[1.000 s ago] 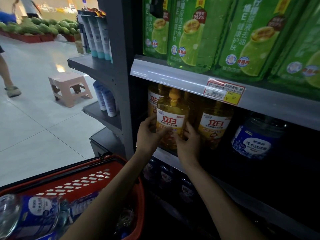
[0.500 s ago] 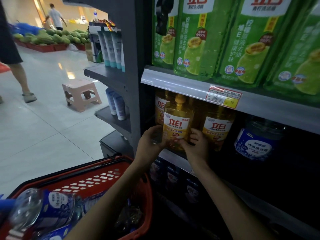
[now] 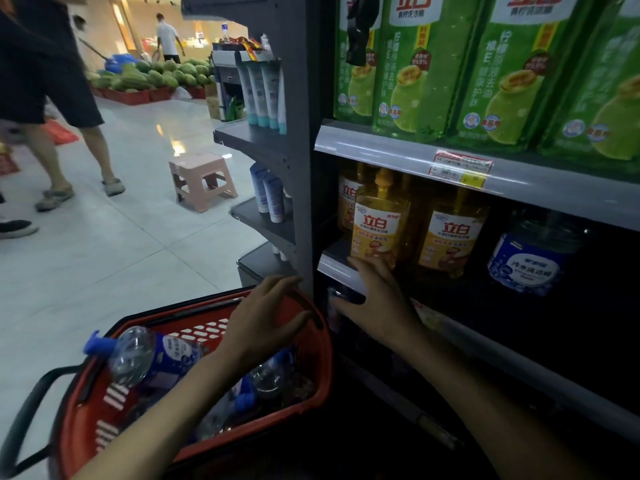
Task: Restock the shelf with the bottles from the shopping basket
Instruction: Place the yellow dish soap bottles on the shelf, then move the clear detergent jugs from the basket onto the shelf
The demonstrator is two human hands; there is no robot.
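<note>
A yellow detergent bottle (image 3: 377, 226) stands at the front of the middle shelf (image 3: 337, 268), beside another yellow one (image 3: 450, 237) and a blue-labelled clear bottle (image 3: 530, 258). My right hand (image 3: 377, 299) hovers just below the front yellow bottle, fingers spread, its fingertips near the base; it holds nothing. My left hand (image 3: 266, 317) hangs open over the far rim of the red shopping basket (image 3: 311, 386). In the basket lie clear bottles with blue caps and labels (image 3: 145, 355).
Green refill packs (image 3: 422, 64) fill the shelf above. A pink stool (image 3: 201, 178) stands on the tiled aisle to the left. A person's legs (image 3: 62, 154) walk by at far left. Tubes (image 3: 263, 95) sit on the end-cap shelves.
Both hands let go of the front yellow bottle, which now stands on the shelf. My left hand dropped back over the basket; my right hand slid down below the bottle.
</note>
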